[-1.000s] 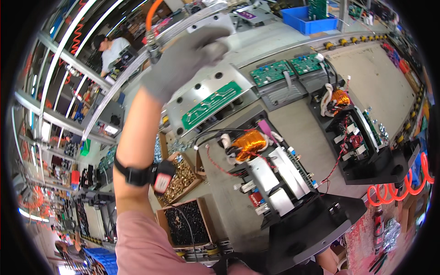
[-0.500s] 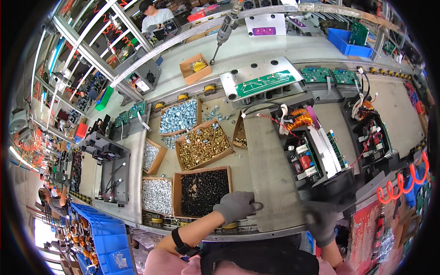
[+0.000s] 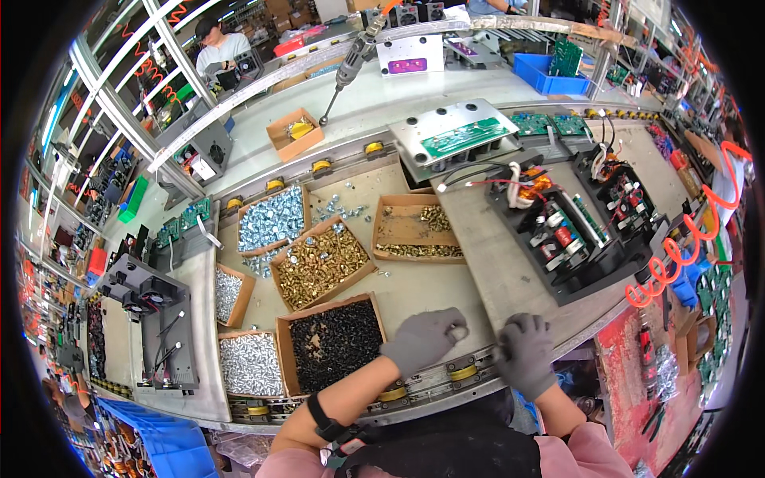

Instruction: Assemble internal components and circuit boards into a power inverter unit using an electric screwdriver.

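Observation:
My left hand (image 3: 425, 341), in a grey glove, hovers over the conveyor beside a box of black screws (image 3: 335, 342). Its fingers are curled against the thumb, and whatever they may hold is hidden. Fingers bent, my gloved right hand (image 3: 526, 354) is at the near left corner of a flat grey carrier board (image 3: 506, 279); whether it grips the edge I cannot make out. On that board rests a black chassis (image 3: 566, 279) with a copper coil (image 3: 532, 185), circuit boards and loose wires. A silver plate with a green circuit board (image 3: 470, 137) stands behind it.
Cardboard boxes hold brass fasteners (image 3: 319, 263), bluish screws (image 3: 272, 217) and silver screws (image 3: 251, 365). A half-filled box (image 3: 418, 231) lies near the carrier board. A power screwdriver (image 3: 351, 68) hangs above the back. A coiled orange hose (image 3: 685, 247) dangles at right. Another person (image 3: 223, 52) works far left.
The carrier board with its chassis has shifted right and turned, uncovering more of the half-filled box. My left hand has come off its edge; my right hand has moved to its near left corner.

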Available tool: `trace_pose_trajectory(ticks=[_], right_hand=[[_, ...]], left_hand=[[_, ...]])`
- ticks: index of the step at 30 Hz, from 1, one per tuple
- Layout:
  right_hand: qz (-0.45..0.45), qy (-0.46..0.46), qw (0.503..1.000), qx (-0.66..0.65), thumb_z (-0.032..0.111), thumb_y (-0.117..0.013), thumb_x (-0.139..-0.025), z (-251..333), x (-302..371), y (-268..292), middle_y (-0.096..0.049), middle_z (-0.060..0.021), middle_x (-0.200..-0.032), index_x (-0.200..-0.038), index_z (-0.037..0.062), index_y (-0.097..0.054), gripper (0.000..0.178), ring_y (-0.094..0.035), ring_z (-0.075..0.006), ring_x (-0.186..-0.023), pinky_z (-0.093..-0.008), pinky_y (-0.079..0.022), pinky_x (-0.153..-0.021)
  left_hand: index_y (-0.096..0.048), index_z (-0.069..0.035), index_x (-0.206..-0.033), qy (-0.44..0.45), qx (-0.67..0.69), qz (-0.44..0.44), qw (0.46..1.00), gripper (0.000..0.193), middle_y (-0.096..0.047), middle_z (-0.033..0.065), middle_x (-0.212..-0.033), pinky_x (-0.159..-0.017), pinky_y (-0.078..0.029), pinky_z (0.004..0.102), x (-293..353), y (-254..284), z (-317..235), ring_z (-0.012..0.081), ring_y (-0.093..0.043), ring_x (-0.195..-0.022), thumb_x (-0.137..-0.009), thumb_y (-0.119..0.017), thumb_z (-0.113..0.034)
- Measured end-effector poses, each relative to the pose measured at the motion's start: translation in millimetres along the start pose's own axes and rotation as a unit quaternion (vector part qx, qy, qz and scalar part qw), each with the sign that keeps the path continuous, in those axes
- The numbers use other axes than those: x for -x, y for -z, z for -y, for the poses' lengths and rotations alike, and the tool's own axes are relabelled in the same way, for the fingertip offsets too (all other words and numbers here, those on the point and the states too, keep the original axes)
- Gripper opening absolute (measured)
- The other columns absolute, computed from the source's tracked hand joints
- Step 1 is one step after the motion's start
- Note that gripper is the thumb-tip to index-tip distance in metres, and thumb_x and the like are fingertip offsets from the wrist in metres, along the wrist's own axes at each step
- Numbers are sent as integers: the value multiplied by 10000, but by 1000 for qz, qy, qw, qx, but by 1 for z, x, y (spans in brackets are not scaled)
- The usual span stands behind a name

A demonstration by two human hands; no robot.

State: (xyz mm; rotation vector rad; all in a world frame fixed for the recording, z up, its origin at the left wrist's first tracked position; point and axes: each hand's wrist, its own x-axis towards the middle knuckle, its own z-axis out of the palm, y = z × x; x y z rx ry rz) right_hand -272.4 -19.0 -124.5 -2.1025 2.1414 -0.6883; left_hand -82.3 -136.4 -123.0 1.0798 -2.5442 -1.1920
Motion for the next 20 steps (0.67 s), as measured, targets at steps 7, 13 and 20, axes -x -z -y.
trace_pose_trajectory(ticks=[7, 13, 20], right_hand=[[-66, -119, 985, 108, 121, -682, -669, -82, -9, 22, -533, -117, -1004, -860, 84, -573, 223, -501, -328, -962, -437, -394, -839], [-76, -261, 941, 201, 101, -677, -699, -172, -29, 31, -533, -125, -1007, -877, 74, -580, 205, -518, -322, -1007, -437, -459, -817], [-86, -390, 874, 277, 55, -507, -857, -256, -57, 38, -526, -187, -1153, -1098, 59, -559, 247, -564, -372, -1020, -464, -479, -861]], left_hand=[[-652, -90, -1018, 107, 57, -187, 975, 186, -680, 107, -922, -762, -508, 340, 82, 59, 50, 250, -662, -842, -875, -607, -202], [-649, -39, -1000, 188, 116, -272, 937, 180, -668, 70, -835, -703, -494, 295, 150, 68, 92, 167, -626, -745, -866, -603, -150], [-643, -16, -968, 246, 212, -321, 890, 156, -606, 44, -739, -625, -459, 269, 186, 65, 105, 122, -541, -666, -872, -577, -120]])
